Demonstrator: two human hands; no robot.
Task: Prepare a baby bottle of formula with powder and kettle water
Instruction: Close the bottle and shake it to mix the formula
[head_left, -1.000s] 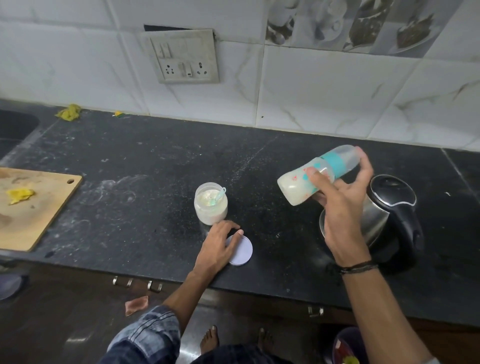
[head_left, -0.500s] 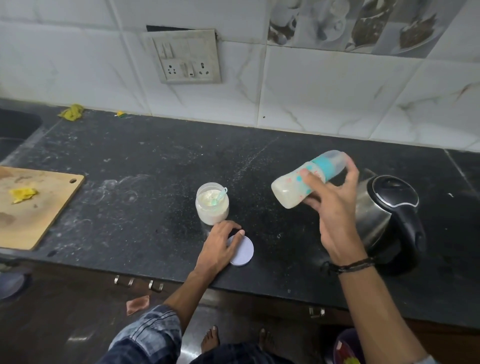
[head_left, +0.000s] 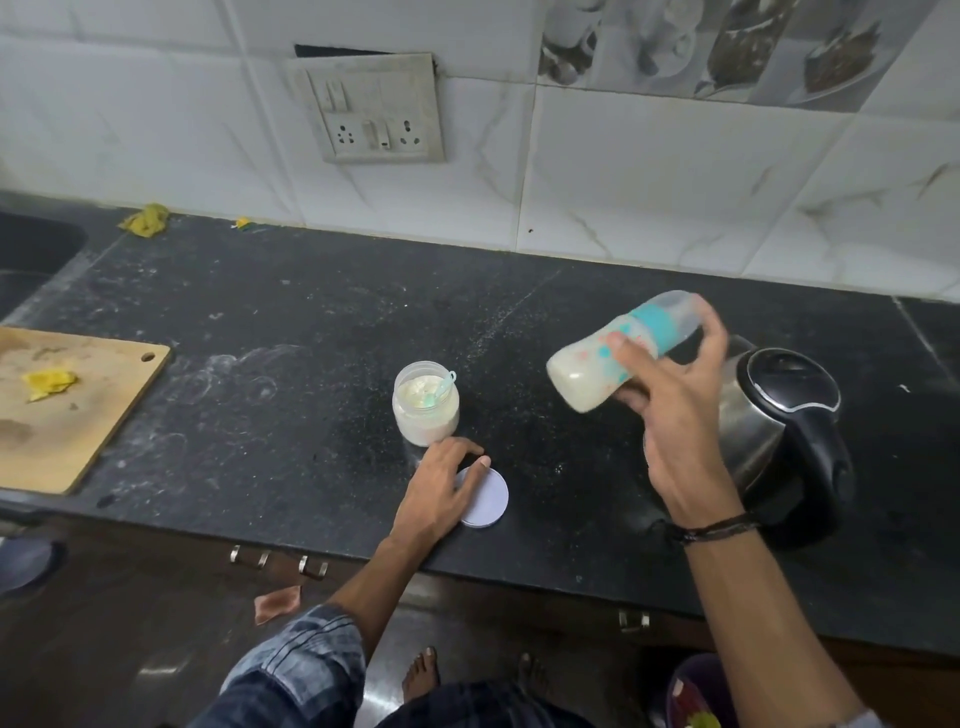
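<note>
milky bottle (head_left: 608, 364) with teal band, black counter (head_left: 291, 332), steel-and-black kettle (head_left: 779, 415).

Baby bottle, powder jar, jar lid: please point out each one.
baby bottle (head_left: 582, 379), head view, on its milky lower body.
powder jar (head_left: 426, 423), head view, on its side wall.
jar lid (head_left: 491, 499), head view, on its flat top.

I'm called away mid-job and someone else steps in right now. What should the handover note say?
Right hand grips the baby bottle in the air, tilted nearly sideways, capped, milky liquid inside.
Left hand rests on the jar lid, which lies flat on the counter.
Powder jar stands open with the scoop inside. Kettle sits closed behind the right hand.
Done, by the look of it: powder and water are in, bottle closed.
Left, probably: finish mixing, stand the bottle down, put the lid on the jar.
</note>
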